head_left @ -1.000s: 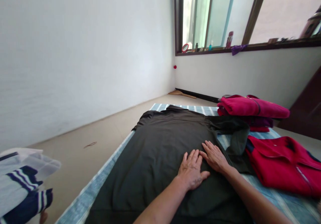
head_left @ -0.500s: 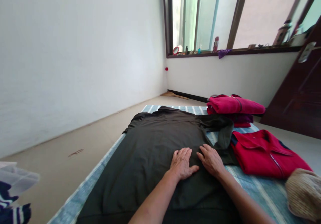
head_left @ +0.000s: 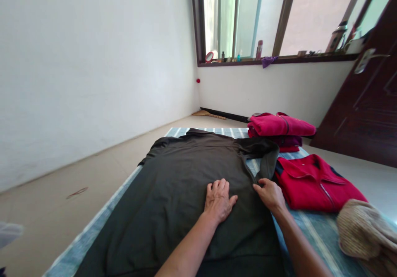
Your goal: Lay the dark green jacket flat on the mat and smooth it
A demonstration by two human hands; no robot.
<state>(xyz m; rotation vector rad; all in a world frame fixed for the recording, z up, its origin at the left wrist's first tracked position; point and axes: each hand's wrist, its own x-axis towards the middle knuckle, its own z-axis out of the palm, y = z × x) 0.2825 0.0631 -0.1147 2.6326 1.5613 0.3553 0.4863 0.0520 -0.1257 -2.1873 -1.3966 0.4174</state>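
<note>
A dark grey-green collared shirt (head_left: pixel 173 186) lies spread, back side up, over a blue-and-white striped cloth (head_left: pixel 319 235). Its collar points away from me, and one sleeve bends down along the right side. My left hand (head_left: pixel 218 200) rests on the middle of the shirt with its fingers apart. At the right edge of the shirt, just below the bent sleeve, my right hand (head_left: pixel 270 194) pinches the fabric between thumb and fingers. To the right of that hand lies a folded red zip-collar top (head_left: pixel 319 184).
Behind the red top stands a stack of folded clothes (head_left: pixel 279 126), pink on top. A beige knitted item (head_left: pixel 362 231) sits at the front right. White walls (head_left: pixel 93 61) rise at the left and back, below a window sill (head_left: pixel 242 63) with small bottles. A dark red door (head_left: pixel 369 99) is at the right.
My right hand has gone from lying flat on the shirt to pinching its right edge. My left hand stays on the fabric. The view has shifted slightly to the right.
</note>
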